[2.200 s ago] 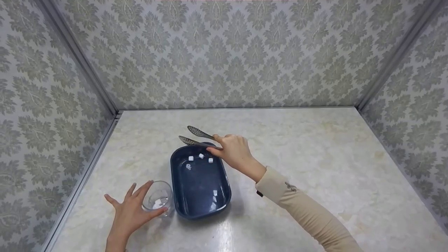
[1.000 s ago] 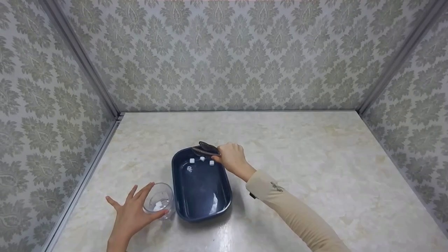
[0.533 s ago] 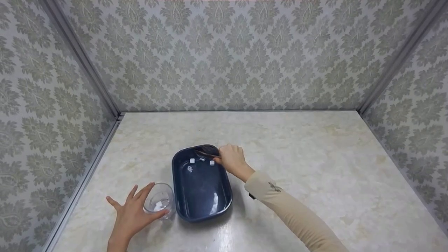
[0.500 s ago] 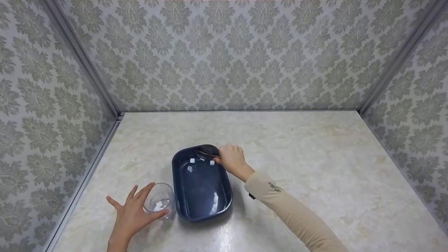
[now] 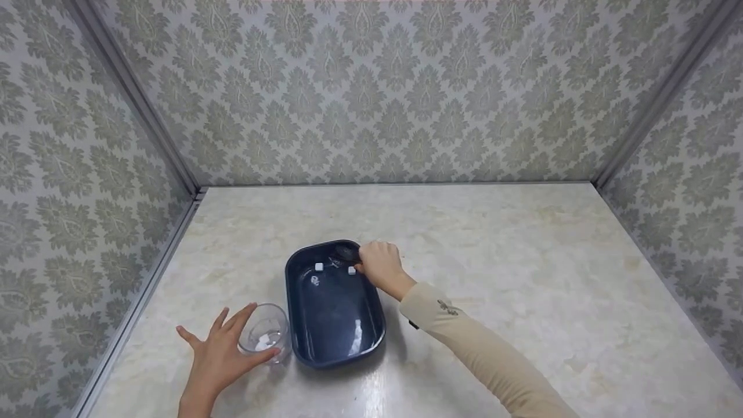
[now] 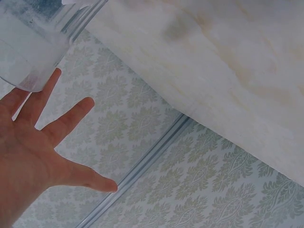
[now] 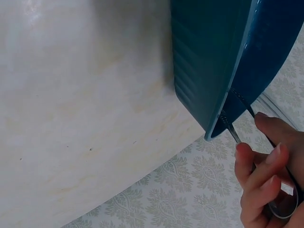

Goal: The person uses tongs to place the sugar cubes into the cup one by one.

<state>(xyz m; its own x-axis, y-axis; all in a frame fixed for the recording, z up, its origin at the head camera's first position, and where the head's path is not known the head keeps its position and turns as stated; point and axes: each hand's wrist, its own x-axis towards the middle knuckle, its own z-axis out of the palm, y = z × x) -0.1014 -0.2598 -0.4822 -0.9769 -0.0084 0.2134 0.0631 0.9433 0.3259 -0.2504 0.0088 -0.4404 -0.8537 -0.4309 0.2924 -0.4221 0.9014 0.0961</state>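
My left hand (image 5: 216, 354) holds a clear glass (image 5: 268, 318) between thumb and fingers, with its other fingers spread. White cubes (image 5: 264, 339) lie in the bottom of the glass. Just right of it stands a deep dark blue rectangular dish (image 5: 333, 364). At the dish's far right corner my right hand (image 5: 382, 264) grips metal tongs (image 5: 348, 253), whose perforated tips reach down inside. Two small white cubes show there, a left cube (image 5: 318, 267) and a right cube (image 5: 352, 270) by my thumb; the spot between them is covered by the tongs. The right wrist view shows the tong arms (image 7: 231, 130) slightly apart.
The dish and glass stand on a pale marbled table (image 5: 493, 261). Patterned wall panels (image 5: 395, 93) enclose it at the back and both sides. The dish's raised rim (image 7: 237, 71) surrounds the tong tips.
The tongs came down from beyond the dish's far edge into it, over the middle cube, and their arms have drawn closer together. My left hand and the glass have stayed put.
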